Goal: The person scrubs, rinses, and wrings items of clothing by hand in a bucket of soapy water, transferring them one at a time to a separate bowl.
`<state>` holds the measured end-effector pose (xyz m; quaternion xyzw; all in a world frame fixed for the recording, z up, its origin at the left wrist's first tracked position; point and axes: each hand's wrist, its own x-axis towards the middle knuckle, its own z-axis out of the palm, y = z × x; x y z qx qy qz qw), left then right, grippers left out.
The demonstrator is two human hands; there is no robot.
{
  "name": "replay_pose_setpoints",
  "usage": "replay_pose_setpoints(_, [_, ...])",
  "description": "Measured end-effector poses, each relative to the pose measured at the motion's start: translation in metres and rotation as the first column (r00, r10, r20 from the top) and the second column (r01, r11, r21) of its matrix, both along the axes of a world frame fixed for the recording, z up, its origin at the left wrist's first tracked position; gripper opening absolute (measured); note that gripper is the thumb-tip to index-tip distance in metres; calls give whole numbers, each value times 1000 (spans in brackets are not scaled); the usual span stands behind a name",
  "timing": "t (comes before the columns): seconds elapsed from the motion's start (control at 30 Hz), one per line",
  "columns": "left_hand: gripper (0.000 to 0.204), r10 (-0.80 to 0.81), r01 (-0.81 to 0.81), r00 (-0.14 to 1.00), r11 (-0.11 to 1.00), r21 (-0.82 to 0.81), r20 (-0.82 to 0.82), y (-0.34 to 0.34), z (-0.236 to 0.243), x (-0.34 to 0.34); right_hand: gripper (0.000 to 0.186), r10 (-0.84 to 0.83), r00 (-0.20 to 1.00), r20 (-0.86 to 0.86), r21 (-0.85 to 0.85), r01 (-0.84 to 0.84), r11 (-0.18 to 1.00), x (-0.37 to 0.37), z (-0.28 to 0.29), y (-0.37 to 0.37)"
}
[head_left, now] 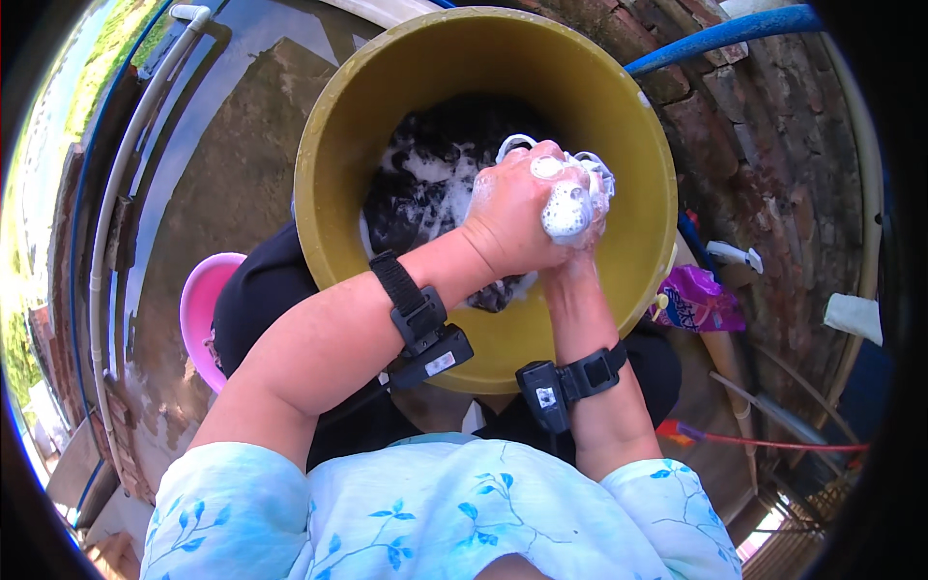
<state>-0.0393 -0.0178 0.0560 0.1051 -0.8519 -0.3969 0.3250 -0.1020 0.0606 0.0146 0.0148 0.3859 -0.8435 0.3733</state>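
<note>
My left hand (517,208) and my right hand (588,240) are pressed together over a large yellow tub (628,319). White suds and big bubbles coat the knuckles and fingers. The left fingers are curled closed against the right hand, which is largely covered by the left hand and foam. Anything between the two hands is hidden. Below them in the tub lies dark wet cloth (394,217) streaked with white lather. Each wrist wears a black strap with a small black device.
A pink basin (198,319) stands left of the tub, beside my knee. At the right are a purple plastic packet (701,300) and a brick wall (744,145). A blue hose (725,39) runs behind the tub. Wet concrete (232,145) and a white pipe (106,222) lie at the left.
</note>
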Motion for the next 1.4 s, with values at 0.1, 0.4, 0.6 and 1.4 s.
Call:
replay_pose_setpoints(0.1, [24,-15,12,998,998,57,66,-3,3,-5,37,12,999,-35,-35,-13,999,0,-16,-2])
replay_pose_setpoints(0.4, [23,78,-393,914,412,822,398,-53,-81,-23,46,252,952,174,348,-299,889,5,-21,-14])
replay_pose_setpoints(0.6, [17,265,-316,939,402,860,221,-88,-72,-18,57,108,973,206,583,-211,785,-22,-27,17])
replay_pose_setpoints(1.4, [19,309,-4,917,642,767,-254,-231,131,170,18,313,950,3,344,-295,891,-35,0,21])
